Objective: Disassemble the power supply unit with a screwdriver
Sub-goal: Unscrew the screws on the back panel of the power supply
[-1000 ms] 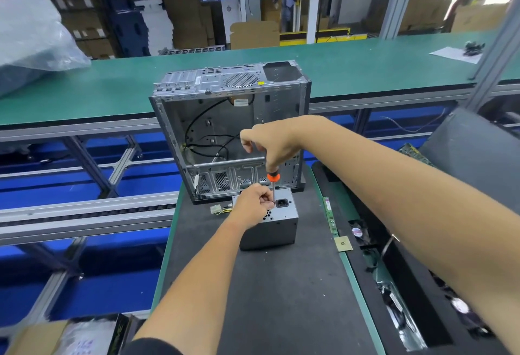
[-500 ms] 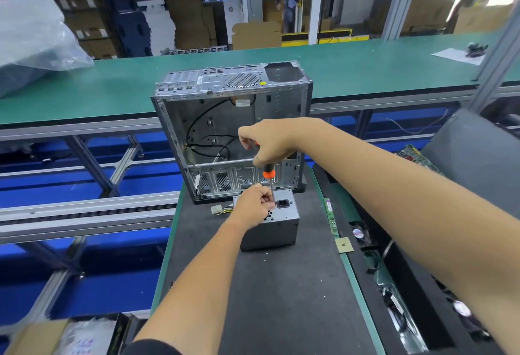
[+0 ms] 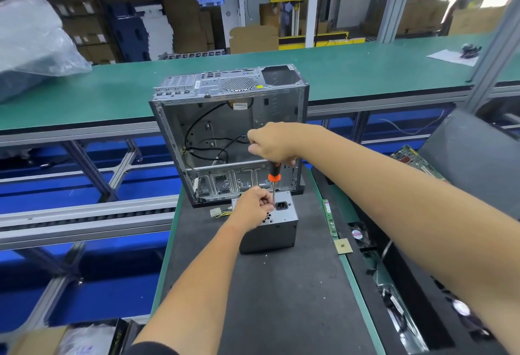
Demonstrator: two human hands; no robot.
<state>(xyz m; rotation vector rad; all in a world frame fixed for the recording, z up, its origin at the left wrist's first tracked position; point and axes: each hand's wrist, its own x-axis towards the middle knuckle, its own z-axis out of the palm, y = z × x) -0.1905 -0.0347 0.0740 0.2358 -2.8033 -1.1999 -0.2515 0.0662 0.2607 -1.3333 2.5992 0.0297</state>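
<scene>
While the right hand (image 3: 271, 143) was wrapped round the handle of the orange-and-black screwdriver (image 3: 274, 177), holding it upright, the left hand (image 3: 254, 208) pinched the thin shaft near its tip, steadying it on the top face of the power supply unit (image 3: 277, 226). That grey metal box stood on the dark work mat (image 3: 281, 298), just in front of the open computer case (image 3: 230, 135), with its power socket (image 3: 282, 205) beside the tip.

The likeliest trouble, as I judged it, was the tip camming out of the screw head: the unit was not clamped, and both hands were on the tool, so a hard turn could have twisted or slid the box on the mat. A slipping blade would have run toward the left fingers, which sat right beside it. A freed screw could also have rolled off, or dropped through the vent holes by the left hand. Whether the tip was truly seated could not be told; the fingers hid it.

The mat was edged in green. To its right lay a memory stick (image 3: 329, 219), a small processor chip (image 3: 343, 246), and a dark tray of parts (image 3: 394, 284). Beyond the case ran a long green bench (image 3: 365, 67) with a plastic-wrapped bundle (image 3: 31, 45) at the left, above blue conveyor framing, and cardboard boxes (image 3: 253, 38) stacked in the warehouse behind.
</scene>
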